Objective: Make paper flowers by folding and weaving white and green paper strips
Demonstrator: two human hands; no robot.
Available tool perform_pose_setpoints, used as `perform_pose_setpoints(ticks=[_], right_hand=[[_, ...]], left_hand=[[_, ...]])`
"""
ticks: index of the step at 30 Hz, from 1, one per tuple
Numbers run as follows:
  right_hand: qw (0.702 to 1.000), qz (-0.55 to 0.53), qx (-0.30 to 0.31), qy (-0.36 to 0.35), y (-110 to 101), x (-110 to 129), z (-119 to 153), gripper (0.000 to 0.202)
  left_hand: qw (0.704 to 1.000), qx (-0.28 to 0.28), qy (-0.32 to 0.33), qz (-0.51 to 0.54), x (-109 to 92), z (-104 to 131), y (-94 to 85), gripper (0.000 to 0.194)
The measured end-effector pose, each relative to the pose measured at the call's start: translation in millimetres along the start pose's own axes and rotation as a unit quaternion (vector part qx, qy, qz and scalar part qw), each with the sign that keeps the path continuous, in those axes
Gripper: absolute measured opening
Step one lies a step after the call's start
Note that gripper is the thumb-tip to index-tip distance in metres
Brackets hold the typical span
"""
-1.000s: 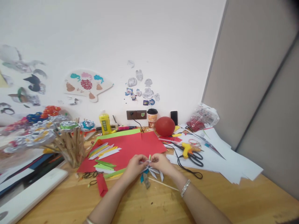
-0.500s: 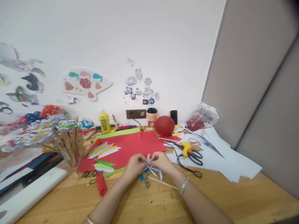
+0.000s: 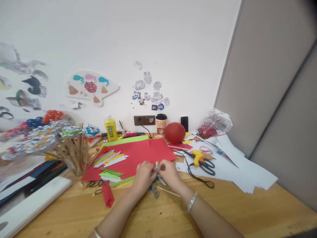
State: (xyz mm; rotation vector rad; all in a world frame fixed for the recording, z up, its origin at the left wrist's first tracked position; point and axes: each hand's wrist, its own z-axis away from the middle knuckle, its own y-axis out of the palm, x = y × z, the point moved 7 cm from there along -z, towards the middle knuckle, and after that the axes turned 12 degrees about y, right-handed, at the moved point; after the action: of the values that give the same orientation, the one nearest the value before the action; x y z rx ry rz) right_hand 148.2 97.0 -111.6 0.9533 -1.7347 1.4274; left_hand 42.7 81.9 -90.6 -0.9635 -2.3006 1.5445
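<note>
Between my two hands is a small folded-paper piece (image 3: 161, 180) with white strips and a bit of green at its top. My left hand (image 3: 145, 175) pinches it from the left, fingers closed. From the other side my right hand (image 3: 170, 172) grips it, thumb and fingertips together. Much of the paper is hidden behind the fingers. Just below lie a small grey-brown lump (image 3: 155, 191) and a scrap of blue paper, partly covered by my left hand. A thin pale stick (image 3: 169, 191) lies on the table under my right wrist.
Red sheets (image 3: 138, 150) carry white, yellow and green paper strips (image 3: 111, 173). Sticks (image 3: 76, 153) stand in a holder at left. A yellow glue gun (image 3: 198, 158), black-handled scissors (image 3: 206, 167) and white paper (image 3: 237, 172) lie right. Behind are a red balloon (image 3: 174, 133), cup (image 3: 161, 124) and bottle (image 3: 110, 129).
My hands have shifted slightly and closed more over the paper piece. Its white strips, spread out below before, are now mostly hidden.
</note>
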Motion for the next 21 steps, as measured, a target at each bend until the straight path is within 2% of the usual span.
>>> perform_pose_setpoints(ticks=[3, 6, 9, 12, 14, 17, 21], right_hand=[[0.999, 0.032, 0.009, -0.027, 2, 3, 1, 0.015], [0.996, 0.062, 0.007, -0.064, 1, 9, 4, 0.018], [0.993, 0.080, -0.004, -0.089, 0, 12, 6, 0.020], [0.991, 0.085, -0.003, -0.105, 0, 14, 6, 0.022], [0.989, 0.088, 0.006, -0.120, -1, 15, 7, 0.022], [0.985, 0.098, 0.011, -0.143, -2, 18, 7, 0.019], [0.958, 0.153, 0.021, -0.240, -1, 25, 13, 0.016]], left_hand=[[1.000, 0.017, 0.012, -0.015, 0, 0, 5.9, 0.013], [1.000, 0.012, 0.012, 0.021, 3, 1, 9.1, 0.011], [0.992, 0.000, 0.004, 0.128, 9, 2, 12.3, 0.012], [0.961, -0.009, -0.017, 0.275, 16, 2, 20.9, 0.010], [0.941, -0.034, -0.038, 0.334, 22, 3, 25.3, 0.011], [0.932, -0.069, -0.060, 0.350, 30, 3, 27.3, 0.013], [0.944, -0.060, -0.060, 0.320, 28, 3, 24.5, 0.008]])
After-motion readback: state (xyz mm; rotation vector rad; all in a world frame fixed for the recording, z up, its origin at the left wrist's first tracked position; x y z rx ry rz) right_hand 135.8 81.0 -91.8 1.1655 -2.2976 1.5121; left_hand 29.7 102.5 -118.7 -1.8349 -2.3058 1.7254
